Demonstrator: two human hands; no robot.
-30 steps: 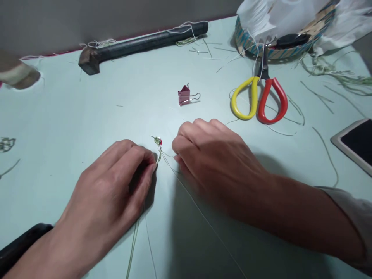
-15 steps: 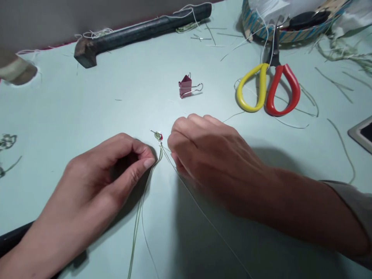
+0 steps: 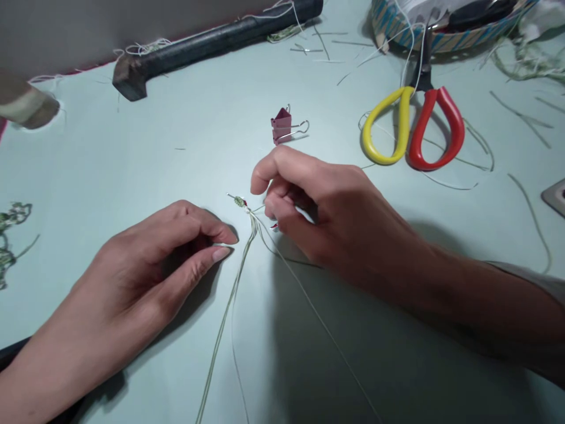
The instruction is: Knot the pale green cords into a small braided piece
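Left hand (image 3: 154, 265) is resting, its pinch slightly parted; right hand (image 3: 339, 206) is apparently pinching a strand (image 3: 258, 208). Uneven pulling could be skewing the knot (image 3: 239, 201).

Both hands are bare: left hand (image 3: 154, 265) has slim fingers, a short, smooth thumbnail (image 3: 220, 254) with a rounded end, and creases over the thumb joint. Left forearm (image 3: 57, 359) is bare out to the frame edge; right hand (image 3: 333, 206) is slim-fingered too, with a narrow wrist and bare lower forearm. Right arm wears a plain grey sleeve (image 3: 536, 277), loose-looking, thin darker line along its opening, rest cut off by the frame.
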